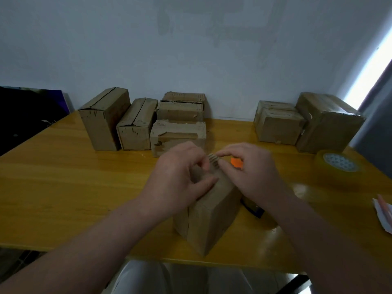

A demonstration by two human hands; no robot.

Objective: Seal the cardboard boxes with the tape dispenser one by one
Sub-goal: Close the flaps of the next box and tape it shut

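Note:
A small brown cardboard box (209,215) stands on the yellow wooden table (74,183) in front of me. My left hand (180,177) grips its top from the left, fingers curled over a raised flap whose corrugated edge (213,160) shows between my hands. My right hand (252,172) comes from the right, its index finger and thumb pinching that same flap edge. The tape dispenser lies on the table just right of the box, mostly hidden under my right hand; only an orange part (237,162) and a dark end (255,209) show.
Several cardboard boxes stand along the wall: a group at back left (104,122) and middle (178,134), two at back right (277,126). A clear tape roll (339,168) lies at right, white paper (384,213) at the right edge, and a dark panel (31,111) at far left.

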